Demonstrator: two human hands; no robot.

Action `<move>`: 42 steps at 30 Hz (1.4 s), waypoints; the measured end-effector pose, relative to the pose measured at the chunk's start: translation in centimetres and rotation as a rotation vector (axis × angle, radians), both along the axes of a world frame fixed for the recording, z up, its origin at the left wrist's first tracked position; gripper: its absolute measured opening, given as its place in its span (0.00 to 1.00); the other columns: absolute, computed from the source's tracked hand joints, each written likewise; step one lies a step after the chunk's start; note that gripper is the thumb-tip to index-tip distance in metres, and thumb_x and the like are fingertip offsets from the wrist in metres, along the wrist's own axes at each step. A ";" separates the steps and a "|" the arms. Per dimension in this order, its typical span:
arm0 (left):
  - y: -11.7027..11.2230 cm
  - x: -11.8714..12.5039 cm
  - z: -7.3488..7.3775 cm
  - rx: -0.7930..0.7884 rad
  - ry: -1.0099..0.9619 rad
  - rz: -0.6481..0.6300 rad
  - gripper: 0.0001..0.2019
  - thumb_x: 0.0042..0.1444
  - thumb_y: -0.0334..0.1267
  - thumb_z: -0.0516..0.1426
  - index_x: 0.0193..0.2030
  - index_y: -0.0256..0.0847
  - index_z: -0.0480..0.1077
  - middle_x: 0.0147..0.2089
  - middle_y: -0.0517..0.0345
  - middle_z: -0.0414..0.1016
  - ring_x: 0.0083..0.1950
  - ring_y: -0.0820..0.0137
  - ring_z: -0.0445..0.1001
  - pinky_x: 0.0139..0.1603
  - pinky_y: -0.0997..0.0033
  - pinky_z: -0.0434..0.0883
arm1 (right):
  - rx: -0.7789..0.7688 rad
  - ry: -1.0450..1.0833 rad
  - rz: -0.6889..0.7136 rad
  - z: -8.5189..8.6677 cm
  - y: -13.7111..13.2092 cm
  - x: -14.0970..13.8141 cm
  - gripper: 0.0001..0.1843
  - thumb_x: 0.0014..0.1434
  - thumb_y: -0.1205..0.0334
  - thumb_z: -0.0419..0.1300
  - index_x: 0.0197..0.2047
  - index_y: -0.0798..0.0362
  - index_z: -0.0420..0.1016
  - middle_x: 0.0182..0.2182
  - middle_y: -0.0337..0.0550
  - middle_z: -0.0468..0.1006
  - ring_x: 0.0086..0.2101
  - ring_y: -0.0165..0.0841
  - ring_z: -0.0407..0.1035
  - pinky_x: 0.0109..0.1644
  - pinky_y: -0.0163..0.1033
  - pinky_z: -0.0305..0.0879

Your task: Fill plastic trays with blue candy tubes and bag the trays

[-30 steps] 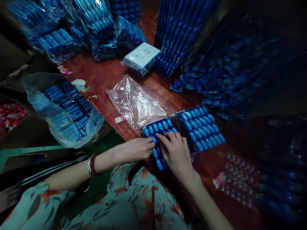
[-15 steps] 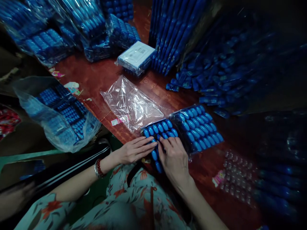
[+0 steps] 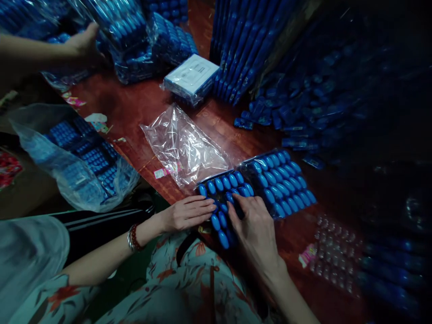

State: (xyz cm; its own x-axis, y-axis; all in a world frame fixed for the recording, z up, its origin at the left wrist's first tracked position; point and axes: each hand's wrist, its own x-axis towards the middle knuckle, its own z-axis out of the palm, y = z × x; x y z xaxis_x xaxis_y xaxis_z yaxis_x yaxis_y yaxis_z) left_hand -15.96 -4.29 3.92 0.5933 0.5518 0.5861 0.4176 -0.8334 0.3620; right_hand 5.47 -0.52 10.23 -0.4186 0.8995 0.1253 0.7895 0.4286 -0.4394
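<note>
A dark tray of blue oval pieces (image 3: 224, 194) lies at the near edge of the red-brown table (image 3: 135, 105), partly inside a clear plastic bag (image 3: 184, 146). My left hand (image 3: 187, 212) rests flat on the tray's left side with fingers stretched out toward the pieces. My right hand (image 3: 254, 227) lies over the tray's right half, fingertips pressing on the blue pieces. A second tray of blue pieces in plastic wrap (image 3: 281, 181) sits right beside it.
Bagged stacks of blue pieces (image 3: 131, 31) fill the table's far side, where another person's hand (image 3: 83, 42) reaches in. A white-labelled pack (image 3: 192, 76) lies mid-table. A bag of blue trays (image 3: 79, 155) sits in a box at left. An empty clear blister tray (image 3: 334, 254) lies at right.
Another person's arm has come in at the top left and touches the bagged stacks. My hands have shifted slightly on the tray; more of the blue pieces show near its front.
</note>
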 end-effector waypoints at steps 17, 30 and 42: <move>0.2 0.3 0.2 0.023 0.005 0.008 0.11 0.62 0.28 0.50 0.48 0.31 0.69 0.53 0.45 0.73 0.63 0.64 0.62 0.62 0.60 0.66 | 0.130 -0.286 0.058 0.3 -0.4 -1.8 0.11 0.63 0.66 0.50 0.39 0.59 0.73 0.27 0.47 0.73 0.30 0.37 0.64 0.37 0.42 0.62; 0.1 2.9 0.4 -0.016 -0.013 0.190 0.06 0.57 0.27 0.51 0.41 0.33 0.66 0.51 0.41 0.74 0.63 0.63 0.62 0.64 0.56 0.60 | -0.040 -0.368 0.161 1.2 1.3 -2.4 0.12 0.59 0.74 0.50 0.34 0.55 0.73 0.27 0.47 0.75 0.34 0.39 0.66 0.38 0.42 0.57; -0.1 3.3 -0.4 -0.008 -0.057 0.274 0.22 0.64 0.36 0.44 0.64 0.38 0.53 0.64 0.44 0.60 0.69 0.61 0.49 0.68 0.50 0.43 | -0.024 0.189 -0.119 0.8 0.1 1.6 0.20 0.62 0.69 0.47 0.53 0.51 0.71 0.37 0.46 0.76 0.41 0.38 0.64 0.46 0.46 0.64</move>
